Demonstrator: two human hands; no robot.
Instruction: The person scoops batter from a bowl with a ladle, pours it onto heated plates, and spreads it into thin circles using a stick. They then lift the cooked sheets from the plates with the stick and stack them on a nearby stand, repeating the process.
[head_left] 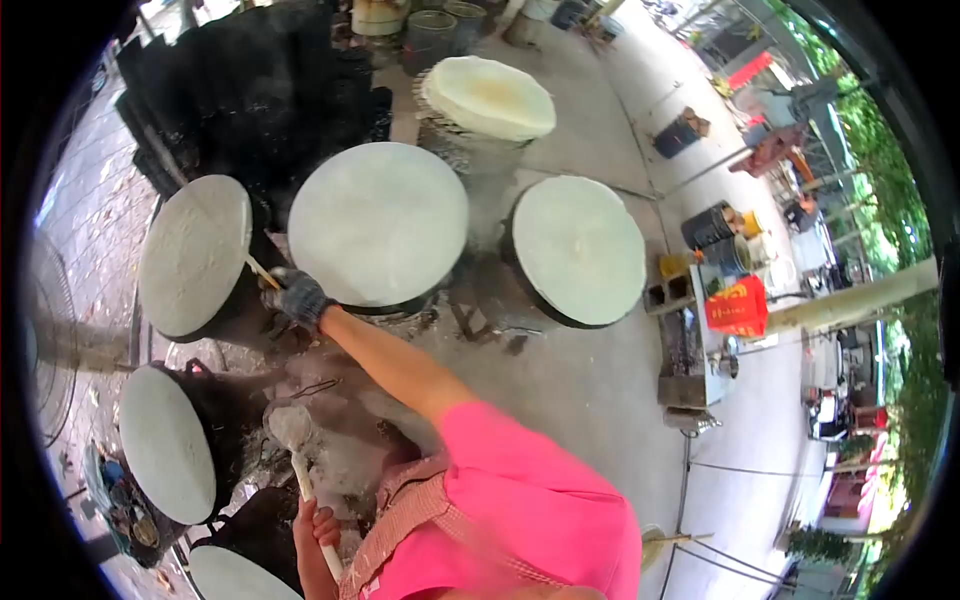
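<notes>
My right hand (300, 297), in a dark grey glove, is closed around a wooden stick (262, 271). The stick's far end lies at the edge of a large round pan (195, 258) with a pale, slightly rough surface. I cannot tell whether it touches the pan. My left hand (318, 525) is bare and wrapped around the long pale handle of a ladle (291, 428), whose bowl looks coated in whitish stuff. Near my right hand stands a wide round pan (378, 224) with a smooth white top. Another white-topped pan (168, 444) sits to the left of the ladle.
A further white round pan (579, 250) stands on the right, and part of another (240, 575) shows at the bottom. Behind are a stack of round white sheets (490, 97) and a blackened pile (250, 90). A red bag (737, 306) is by a metal table.
</notes>
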